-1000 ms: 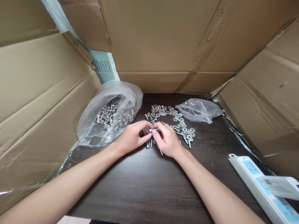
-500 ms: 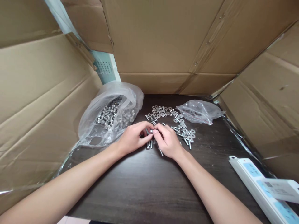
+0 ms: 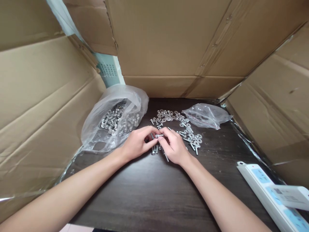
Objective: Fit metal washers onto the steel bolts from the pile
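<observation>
Your left forearm (image 3: 79, 188) and right forearm (image 3: 214, 193): bare, from frame edge to wrist. Smooth outline, broad near you, tapering evenly to slim wrists (image 3: 123, 155), bare too. Your left hand (image 3: 136, 141) and right hand (image 3: 175, 147): bare, compact. Fingers (image 3: 146, 130) slender, rounded, uncovered where seen; some hidden behind others. Your nails too small to make out. Upper arms, shoulders, torso outside view.

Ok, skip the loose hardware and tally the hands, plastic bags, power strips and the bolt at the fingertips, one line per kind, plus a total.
Hands: 2, left hand and right hand
Plastic bags: 2, larger bag and smaller bag
Power strip: 1
Bolt at the fingertips: 1
Total: 6
</observation>
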`<state>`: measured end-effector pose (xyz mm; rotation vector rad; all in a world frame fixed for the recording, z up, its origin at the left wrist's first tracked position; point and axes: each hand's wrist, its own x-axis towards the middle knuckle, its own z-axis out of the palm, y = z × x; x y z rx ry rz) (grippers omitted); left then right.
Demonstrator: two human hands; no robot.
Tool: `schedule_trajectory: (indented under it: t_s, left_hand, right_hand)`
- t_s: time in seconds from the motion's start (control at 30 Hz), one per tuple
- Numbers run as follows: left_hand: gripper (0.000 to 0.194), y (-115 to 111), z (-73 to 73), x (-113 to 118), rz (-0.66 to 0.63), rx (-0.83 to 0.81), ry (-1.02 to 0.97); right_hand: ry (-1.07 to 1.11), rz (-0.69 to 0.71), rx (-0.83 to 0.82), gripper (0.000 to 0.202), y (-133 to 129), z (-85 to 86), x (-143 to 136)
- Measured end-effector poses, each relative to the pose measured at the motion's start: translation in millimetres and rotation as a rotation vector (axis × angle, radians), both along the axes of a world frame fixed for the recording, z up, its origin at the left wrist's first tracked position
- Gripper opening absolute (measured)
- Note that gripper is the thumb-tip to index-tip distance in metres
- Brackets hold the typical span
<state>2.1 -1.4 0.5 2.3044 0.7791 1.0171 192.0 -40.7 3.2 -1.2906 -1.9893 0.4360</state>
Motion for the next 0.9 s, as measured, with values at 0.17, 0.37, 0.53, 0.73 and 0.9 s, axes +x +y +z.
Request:
schedule_trajectory:
  t_s: [0.17,0.37,0.53,0.73,0.9]
  left_hand:
    - [0.014,-0.3,-0.9,-0.1,0.014,-0.018,0.007]
    - [0.015,-1.1,-2.1,0.3,0.030,-0.031,0.004]
    - [0.013,-0.7,-1.6,0.2,0.028,-0.016,0.007]
    - [0.012,-0.6,-1.2,0.2,0.025,-0.013,0.003]
    - [0.012,-0.9,-0.5,0.3,0.010,-0.022,0.013]
  right_hand:
    - [0.008,-0.006,-0.001,0.017,0.4,-1.0,1.1]
    - [0.016,0.001,0.023,0.019,0.9,-1.1,0.3]
    - [0.017,0.008,0.027,0.022,1.5,-1.4,-0.3]
    - [0.016,0.015,0.011,0.023,1.5,-1.5,0.6]
    - [0.020,0.005,-0.031,0.015,0.4,-0.3,1.2]
